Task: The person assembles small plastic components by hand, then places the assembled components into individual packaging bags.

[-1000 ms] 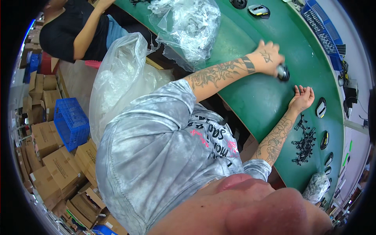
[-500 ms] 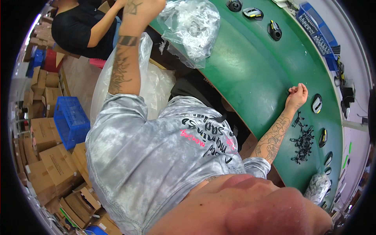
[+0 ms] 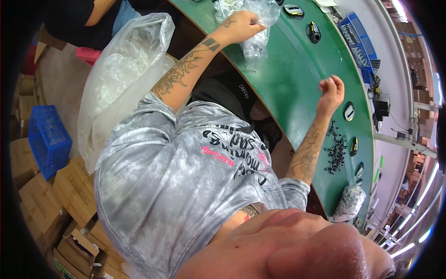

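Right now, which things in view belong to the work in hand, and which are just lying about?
Likely part of the work:
crinkled clear plastic bag at the left hand
grey-and-black mouse-shaped pieces on the green tabletop, one near the right hand
pile of small black plastic parts

Probably just lying about:
blue plastic lattice crate
brown cardboard boxes
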Motion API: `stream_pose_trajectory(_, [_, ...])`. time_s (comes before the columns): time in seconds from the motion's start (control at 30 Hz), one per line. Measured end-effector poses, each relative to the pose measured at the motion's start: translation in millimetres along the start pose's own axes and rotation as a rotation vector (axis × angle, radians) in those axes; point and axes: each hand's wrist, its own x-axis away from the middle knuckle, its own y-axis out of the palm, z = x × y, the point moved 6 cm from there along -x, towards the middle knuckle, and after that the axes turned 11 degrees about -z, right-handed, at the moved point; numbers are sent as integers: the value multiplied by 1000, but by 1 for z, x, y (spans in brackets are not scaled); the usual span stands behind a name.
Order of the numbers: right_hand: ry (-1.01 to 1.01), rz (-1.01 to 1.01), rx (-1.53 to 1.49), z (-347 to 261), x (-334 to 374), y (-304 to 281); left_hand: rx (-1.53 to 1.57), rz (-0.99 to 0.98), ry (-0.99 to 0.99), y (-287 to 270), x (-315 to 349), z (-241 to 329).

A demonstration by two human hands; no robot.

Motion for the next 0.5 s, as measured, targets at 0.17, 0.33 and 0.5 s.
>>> stream_pose_trajectory(0.17, [-308,-617,455,-105,14,227,28,-24,111,19,-8,-24])
stream_pose_trajectory(0.33, [-97,-702,672,-34,-46,264,108,-122,-14,8,2,-35])
stream_pose_trajectory(0.5, [65,-654,1198,30,-94,210,140,-129,-25,-10,25,-61])
